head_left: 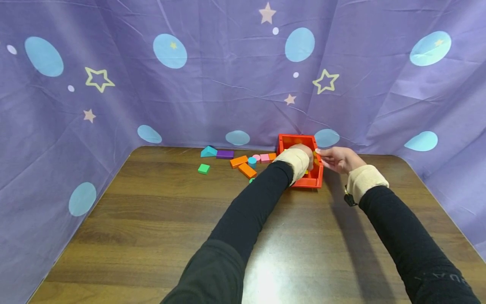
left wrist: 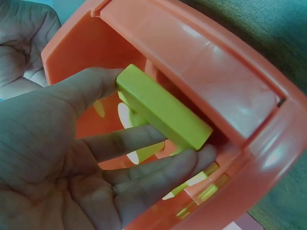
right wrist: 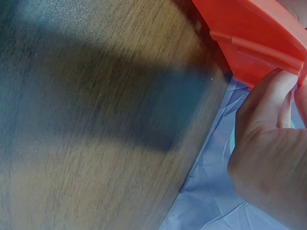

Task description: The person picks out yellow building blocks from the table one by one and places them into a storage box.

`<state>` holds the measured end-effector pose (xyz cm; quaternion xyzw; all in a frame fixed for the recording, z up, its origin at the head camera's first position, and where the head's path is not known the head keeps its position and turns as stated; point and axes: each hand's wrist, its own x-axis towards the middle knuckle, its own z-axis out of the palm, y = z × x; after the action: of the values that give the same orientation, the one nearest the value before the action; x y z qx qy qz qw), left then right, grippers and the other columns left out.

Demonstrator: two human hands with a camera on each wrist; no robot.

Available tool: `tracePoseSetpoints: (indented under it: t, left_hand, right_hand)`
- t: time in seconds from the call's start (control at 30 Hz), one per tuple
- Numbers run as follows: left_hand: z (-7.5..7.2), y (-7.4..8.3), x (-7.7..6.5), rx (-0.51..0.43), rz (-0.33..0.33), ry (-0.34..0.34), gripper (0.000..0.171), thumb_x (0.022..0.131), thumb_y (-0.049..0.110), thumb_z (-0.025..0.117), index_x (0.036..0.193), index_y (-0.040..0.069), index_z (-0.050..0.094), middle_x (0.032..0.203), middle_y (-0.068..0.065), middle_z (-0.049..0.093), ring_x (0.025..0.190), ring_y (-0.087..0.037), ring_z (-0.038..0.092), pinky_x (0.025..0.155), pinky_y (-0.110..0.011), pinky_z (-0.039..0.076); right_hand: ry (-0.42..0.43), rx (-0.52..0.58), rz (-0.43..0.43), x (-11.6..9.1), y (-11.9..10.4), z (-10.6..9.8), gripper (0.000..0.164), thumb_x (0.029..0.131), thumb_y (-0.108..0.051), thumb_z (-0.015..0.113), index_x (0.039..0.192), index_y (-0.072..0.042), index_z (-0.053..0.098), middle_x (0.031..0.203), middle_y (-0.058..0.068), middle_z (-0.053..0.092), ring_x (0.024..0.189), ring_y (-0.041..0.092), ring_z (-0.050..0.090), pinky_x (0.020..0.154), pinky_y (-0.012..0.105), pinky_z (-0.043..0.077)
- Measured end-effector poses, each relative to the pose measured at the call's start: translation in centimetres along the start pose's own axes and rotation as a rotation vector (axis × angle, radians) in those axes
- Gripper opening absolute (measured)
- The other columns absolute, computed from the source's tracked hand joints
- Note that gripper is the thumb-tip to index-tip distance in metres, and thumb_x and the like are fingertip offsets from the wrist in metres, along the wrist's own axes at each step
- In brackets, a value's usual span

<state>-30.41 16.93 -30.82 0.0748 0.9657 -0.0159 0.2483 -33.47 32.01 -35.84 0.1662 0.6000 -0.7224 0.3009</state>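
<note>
A red plastic box (head_left: pixel 308 184) stands at the back of the table, open at the top. My left hand (head_left: pixel 303 153) reaches down into it. In the left wrist view, a yellow rectangular block (left wrist: pixel 163 108) is held between the thumb and fingers of that hand, close beside the box's inner wall. Other yellow pieces (left wrist: pixel 144 152) lie in the box below, partly hidden by the fingers. On the box's right side, my right hand (head_left: pixel 339 159) grips the edge with thumb and fingers, also visible in the right wrist view at the red wall (right wrist: pixel 259 43).
Left of the box lie loose blocks: a purple one (head_left: pixel 225 154), a light-blue triangle (head_left: pixel 209 152), a green one (head_left: pixel 203 169), orange ones (head_left: pixel 247 170), a blue cylinder (head_left: pixel 252 162) and pink ones (head_left: pixel 265 158). A purple patterned cloth (head_left: pixel 235 105) hangs behind the wooden table (head_left: pixel 152 236).
</note>
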Motion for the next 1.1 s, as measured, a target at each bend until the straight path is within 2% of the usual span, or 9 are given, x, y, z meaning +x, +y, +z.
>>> tracePoseSetpoints:
  t: [0.03, 0.07, 0.27, 0.3, 0.47, 0.6, 0.67, 0.93, 1.1]
  left_hand:
    - [0.2, 0.0, 0.5, 0.005, 0.004, 0.017, 0.027, 0.096, 0.035, 0.069, 0.121, 0.029, 0.074, 0.125, 0.013, 0.063, 0.103, -0.007, 0.054, 0.093, -0.016, 0.044]
    - [0.6, 0.0, 1.7, 0.005, 0.018, 0.043, 0.022, 0.094, 0.034, 0.071, 0.114, 0.028, 0.076, 0.120, 0.012, 0.065, 0.099, -0.008, 0.055, 0.089, -0.017, 0.045]
    - [1.4, 0.1, 5.7, -0.017, 0.028, 0.066, 0.026, 0.091, 0.040, 0.075, 0.113, 0.025, 0.074, 0.114, 0.010, 0.064, 0.094, -0.010, 0.055, 0.084, -0.020, 0.047]
    - [1.4, 0.1, 5.6, -0.008, 0.023, 0.066, 0.030, 0.092, 0.042, 0.074, 0.117, 0.027, 0.073, 0.117, 0.010, 0.063, 0.097, -0.009, 0.055, 0.087, -0.020, 0.047]
    - [2.0, 0.2, 6.6, 0.018, 0.039, 0.130, 0.029, 0.092, 0.043, 0.074, 0.115, 0.026, 0.073, 0.115, 0.009, 0.064, 0.093, -0.010, 0.054, 0.084, -0.019, 0.047]
    - [2.1, 0.1, 6.3, 0.024, 0.038, 0.153, 0.029, 0.094, 0.039, 0.071, 0.119, 0.024, 0.072, 0.117, 0.008, 0.065, 0.095, -0.009, 0.055, 0.087, -0.019, 0.048]
    - [2.2, 0.0, 6.1, 0.033, 0.041, 0.162, 0.028, 0.094, 0.036, 0.071, 0.119, 0.023, 0.072, 0.118, 0.008, 0.065, 0.095, -0.009, 0.056, 0.086, -0.020, 0.048]
    - [2.2, 0.2, 6.4, 0.067, 0.033, 0.184, 0.030, 0.093, 0.033, 0.072, 0.121, 0.024, 0.073, 0.123, 0.007, 0.067, 0.105, -0.008, 0.061, 0.093, -0.021, 0.050]
    - [2.4, 0.5, 7.6, -0.008, -0.007, 0.196, 0.028, 0.102, 0.030, 0.060, 0.127, 0.024, 0.071, 0.128, 0.008, 0.068, 0.110, -0.007, 0.063, 0.094, -0.021, 0.049]
  right_hand:
    - [0.002, -0.004, -0.001, 0.0, 0.0, 0.0, 0.040, 0.106, -0.012, 0.053, 0.071, -0.009, 0.074, 0.069, 0.001, 0.071, 0.064, 0.007, 0.067, 0.068, 0.018, 0.057]
    - [0.005, -0.006, -0.004, 0.0, 0.0, 0.0, 0.040, 0.106, -0.012, 0.054, 0.071, -0.009, 0.074, 0.069, 0.001, 0.071, 0.064, 0.007, 0.067, 0.068, 0.018, 0.057]
    - [-0.012, 0.001, -0.015, 0.3, 0.0, -0.1, 0.040, 0.106, -0.010, 0.052, 0.072, -0.008, 0.074, 0.069, 0.002, 0.072, 0.064, 0.008, 0.068, 0.068, 0.018, 0.056]
    - [-0.018, 0.003, -0.016, 0.3, 0.0, -0.1, 0.041, 0.106, -0.009, 0.051, 0.072, -0.008, 0.074, 0.069, 0.002, 0.072, 0.064, 0.008, 0.068, 0.068, 0.018, 0.056]
    - [-0.034, 0.011, -0.017, 0.3, -0.1, -0.2, 0.042, 0.107, -0.009, 0.050, 0.072, -0.008, 0.074, 0.070, 0.002, 0.072, 0.065, 0.007, 0.067, 0.068, 0.017, 0.056]
    - [-0.024, 0.030, -0.021, 0.2, 0.0, -0.2, 0.028, 0.102, -0.008, 0.062, 0.077, -0.006, 0.075, 0.071, 0.003, 0.073, 0.065, 0.009, 0.068, 0.069, 0.019, 0.057]
    - [-0.019, 0.035, -0.021, 0.2, 0.0, -0.1, 0.026, 0.101, -0.007, 0.063, 0.078, -0.006, 0.074, 0.072, 0.004, 0.073, 0.066, 0.010, 0.069, 0.069, 0.020, 0.057]
    - [-0.016, 0.018, -0.004, 0.2, 0.0, 0.1, 0.039, 0.106, -0.010, 0.052, 0.073, -0.008, 0.073, 0.070, 0.003, 0.073, 0.065, 0.009, 0.069, 0.068, 0.020, 0.057]
    - [-0.016, 0.021, -0.002, 0.1, 0.0, 0.1, 0.042, 0.107, -0.008, 0.050, 0.072, -0.008, 0.073, 0.070, 0.003, 0.073, 0.064, 0.009, 0.069, 0.067, 0.019, 0.057]
